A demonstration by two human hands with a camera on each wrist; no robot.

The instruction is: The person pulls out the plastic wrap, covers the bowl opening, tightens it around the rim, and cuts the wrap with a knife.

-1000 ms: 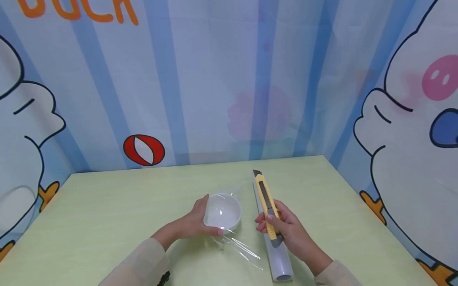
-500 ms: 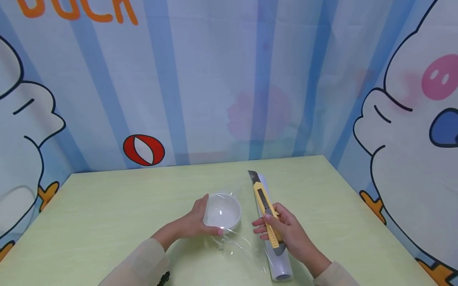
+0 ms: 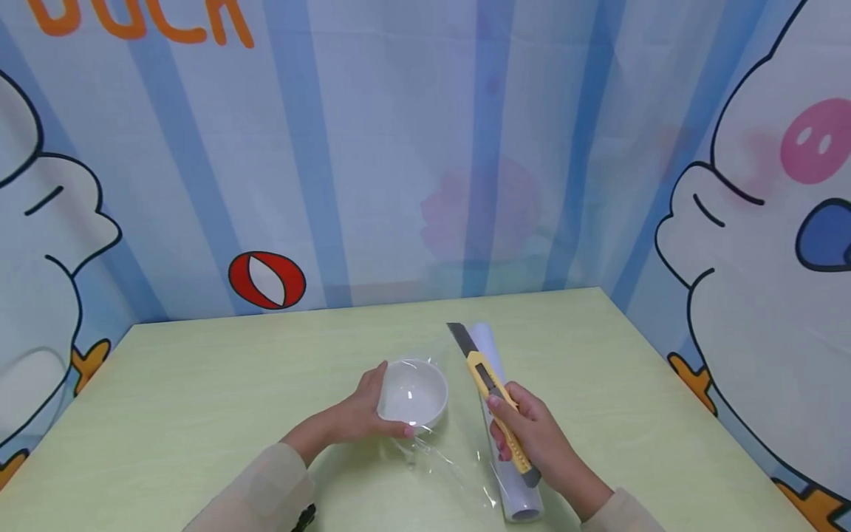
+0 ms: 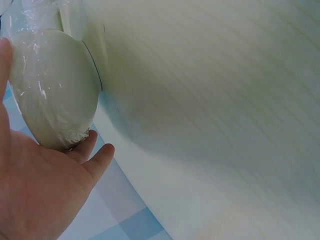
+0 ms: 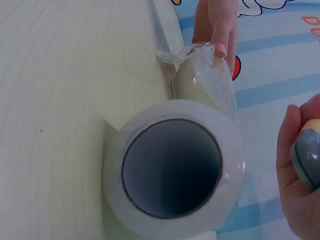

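Observation:
My left hand [image 3: 364, 414] holds a white bowl [image 3: 414, 391] by its side, fingers at the far edge and thumb at the near rim. Clear cling film [image 3: 439, 459] lies over the bowl and stretches toward a white roll [image 3: 521, 495] at its right. In the left wrist view the bowl [image 4: 65, 85] shows wrinkled film pressed on its outside. My right hand [image 3: 541, 440] grips a yellow utility knife [image 3: 482, 371] above the roll, thumb on its slider. The dark blade [image 3: 462, 338] is out and points up and left.
All of it is on a pale green table [image 3: 253, 384]. The roll's hollow end [image 5: 232, 165] is close to the right wrist camera. A striped cartoon backdrop [image 3: 385, 148] stands behind the table and along its sides.
The knife's blade has come further out of its handle. My right hand has tilted the knife to the left and drawn slightly nearer. The left hand and bowl stay put.

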